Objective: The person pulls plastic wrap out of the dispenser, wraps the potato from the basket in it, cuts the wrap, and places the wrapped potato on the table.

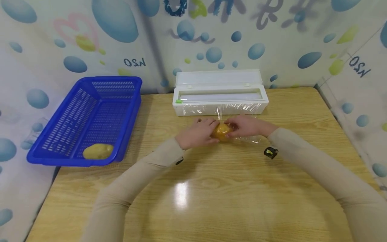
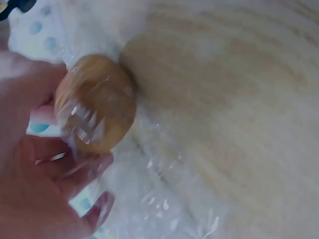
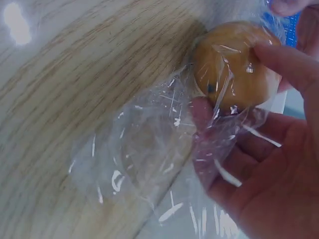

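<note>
A round orange fruit [image 1: 222,131] is held between the 2 hands, gripped from one side by the curled fingers of the left hand [image 1: 199,132] and from the other by those of the right hand [image 1: 246,125]. Whether it is also borne by the table [image 1: 223,208] cannot be told. Clear film [image 3: 144,144] is drawn over it and is bunched under the right fingers.

The film could be torn if it were pulled hard while joined to the box; gaps could be left if the loose part beside the right hand were creased or stuck to itself. The fruit could be let slip on the slick film if either grip were eased.

Just beyond both hands, 1 roll [image 1: 222,97] is held in a white box [image 1: 179,109], its lid [image 1: 219,78] raised. Well to the left of the left hand, 1 yellowish potato [image 1: 98,151] is contained in a blue basket [image 1: 81,162], near its closest end.
</note>
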{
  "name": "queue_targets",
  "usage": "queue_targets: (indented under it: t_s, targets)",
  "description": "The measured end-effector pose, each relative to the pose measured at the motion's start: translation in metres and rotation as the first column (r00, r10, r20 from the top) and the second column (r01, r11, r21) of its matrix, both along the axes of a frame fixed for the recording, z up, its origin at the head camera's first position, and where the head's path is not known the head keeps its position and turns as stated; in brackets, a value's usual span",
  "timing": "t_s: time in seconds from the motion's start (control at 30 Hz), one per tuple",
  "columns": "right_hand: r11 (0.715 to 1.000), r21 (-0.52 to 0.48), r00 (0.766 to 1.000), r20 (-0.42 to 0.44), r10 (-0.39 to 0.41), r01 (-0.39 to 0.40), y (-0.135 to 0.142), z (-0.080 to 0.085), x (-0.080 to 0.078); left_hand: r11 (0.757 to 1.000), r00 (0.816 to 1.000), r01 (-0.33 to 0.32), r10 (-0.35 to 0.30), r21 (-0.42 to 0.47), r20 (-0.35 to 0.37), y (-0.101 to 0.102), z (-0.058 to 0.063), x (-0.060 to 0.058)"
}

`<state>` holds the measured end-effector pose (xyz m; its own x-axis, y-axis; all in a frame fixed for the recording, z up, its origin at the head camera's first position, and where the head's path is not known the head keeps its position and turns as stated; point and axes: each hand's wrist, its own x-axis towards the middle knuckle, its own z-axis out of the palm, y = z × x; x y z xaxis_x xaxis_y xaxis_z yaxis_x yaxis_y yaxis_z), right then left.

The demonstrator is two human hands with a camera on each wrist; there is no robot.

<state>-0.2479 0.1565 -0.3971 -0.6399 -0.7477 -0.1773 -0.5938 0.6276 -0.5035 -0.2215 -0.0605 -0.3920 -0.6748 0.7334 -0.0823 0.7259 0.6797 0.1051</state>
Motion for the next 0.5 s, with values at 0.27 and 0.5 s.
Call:
queue_targets:
  t_s: [0.27, 0.5]
  targets:
    - [0.989, 0.053, 0.91, -0.4, -0.108, 0.14, -0.008, -0.002, 0.021, 0.994, 0.994, -0.11, 0.11, 0.015, -0.011, 0.006, -0.011, -0.008]
    - [0.985, 0.04, 0.886, -0.444, -0.134, 0.169, -0.012, -0.007, 0.029, 0.99, 0.99, -0.133, 0.131, 0.038, 0.054, 0.005, -0.011, -0.017]
